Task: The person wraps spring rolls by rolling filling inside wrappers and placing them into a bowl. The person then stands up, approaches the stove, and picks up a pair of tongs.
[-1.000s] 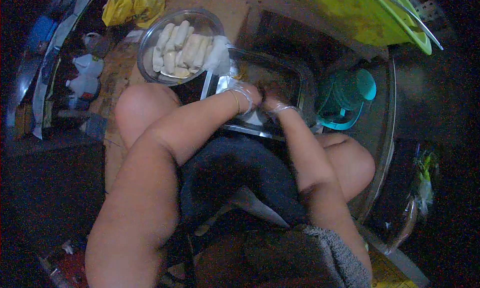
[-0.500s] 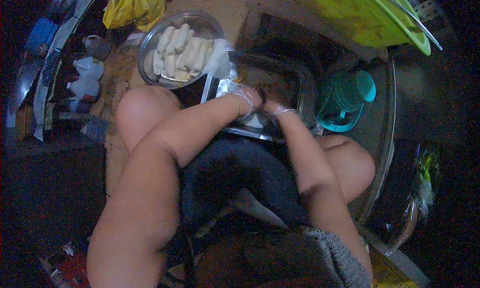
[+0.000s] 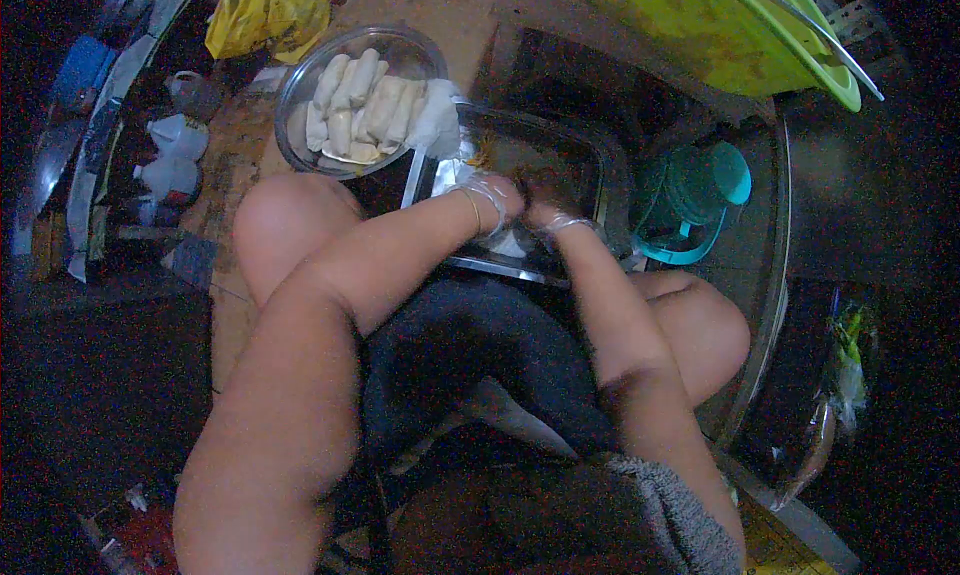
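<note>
My left hand [image 3: 497, 197], in a clear plastic glove, is over the metal tray [image 3: 500, 266] between my knees. Beside it, close enough that they nearly meet, is my right hand [image 3: 545, 209], gloved the same way. Both hands look curled inward, with fingertips lost in shadow; what they hold, if anything, is hidden. A bit of orange-brown food [image 3: 481, 161] shows just beyond my left hand. Under my wrists lies a whitish piece [image 3: 510, 243] in the tray. A white sheet [image 3: 436, 118] hangs between the tray and a glass bowl [image 3: 287, 125] of pale wrapped rolls [image 3: 385, 108].
A teal pail [image 3: 690, 200] stands right of the tray, below a large yellow-green basin [image 3: 700, 35]. A yellow plastic bag [image 3: 265, 17] lies at the upper left, above white jugs [image 3: 172, 165]. Green vegetables in plastic [image 3: 848, 360] lie at the far right.
The hands stay over the tray with only a very slight shift. Slightly more of the orange-brown food shows beyond my left hand. The bowl and the rolls have not moved.
</note>
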Motion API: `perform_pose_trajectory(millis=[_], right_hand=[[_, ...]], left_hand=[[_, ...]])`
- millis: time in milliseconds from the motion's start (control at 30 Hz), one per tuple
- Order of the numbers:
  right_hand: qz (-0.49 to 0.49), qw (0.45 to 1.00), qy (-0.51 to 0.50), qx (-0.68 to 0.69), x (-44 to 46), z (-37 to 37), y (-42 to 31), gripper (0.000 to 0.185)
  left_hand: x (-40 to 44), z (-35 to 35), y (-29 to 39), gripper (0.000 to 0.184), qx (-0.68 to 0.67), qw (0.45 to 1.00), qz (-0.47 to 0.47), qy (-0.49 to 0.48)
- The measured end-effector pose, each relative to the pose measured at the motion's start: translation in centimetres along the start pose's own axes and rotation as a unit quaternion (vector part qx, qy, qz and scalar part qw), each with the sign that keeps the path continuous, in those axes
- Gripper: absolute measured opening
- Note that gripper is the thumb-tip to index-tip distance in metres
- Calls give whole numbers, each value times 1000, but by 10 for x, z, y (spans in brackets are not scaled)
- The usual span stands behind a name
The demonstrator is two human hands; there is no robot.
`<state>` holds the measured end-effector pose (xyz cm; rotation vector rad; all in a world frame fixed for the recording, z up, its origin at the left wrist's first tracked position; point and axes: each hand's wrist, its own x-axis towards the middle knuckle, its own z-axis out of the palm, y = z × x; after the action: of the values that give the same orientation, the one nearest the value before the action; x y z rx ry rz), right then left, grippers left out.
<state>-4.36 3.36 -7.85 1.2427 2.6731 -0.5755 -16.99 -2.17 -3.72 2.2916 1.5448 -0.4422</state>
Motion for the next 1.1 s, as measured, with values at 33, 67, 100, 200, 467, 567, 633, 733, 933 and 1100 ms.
perform_pose_trajectory(millis=[33,67,100,200,467,567,633,733,933,1100], right_hand=[[2,1000,-20,-4,0,-5,-2,72],[4,999,-39,-7,-1,-10,-4,72],[7,998,-59,-11,-1,-12,-5,72],[-11,996,26,-79,7,16,10,70],[-91,963,-133,217,-4,-29,13,56],[-65,954,-183,227,-15,-67,10,55],[-54,963,-154,216,-9,-63,27,56],[-36,983,-57,169,5,-38,56,56],[-5,995,60,76,25,0,84,57],[11,992,123,-21,48,41,86,58]], left_hand=[[0,0,0,26,1,1000,1,0],[0,-1,0,26,0,1000,0,-5],[1,-1,0,27,-1,1000,0,-9],[2,-3,-1,26,8,1000,2,-20],[-6,-9,-38,27,-45,998,30,29],[-14,-29,-51,29,-67,994,-72,53],[-15,-28,-63,26,-88,987,-98,89],[-21,-31,-66,22,-85,984,-112,109],[-24,-14,-53,22,-4,987,-86,136],[-33,-20,-39,22,-46,990,-64,119]])
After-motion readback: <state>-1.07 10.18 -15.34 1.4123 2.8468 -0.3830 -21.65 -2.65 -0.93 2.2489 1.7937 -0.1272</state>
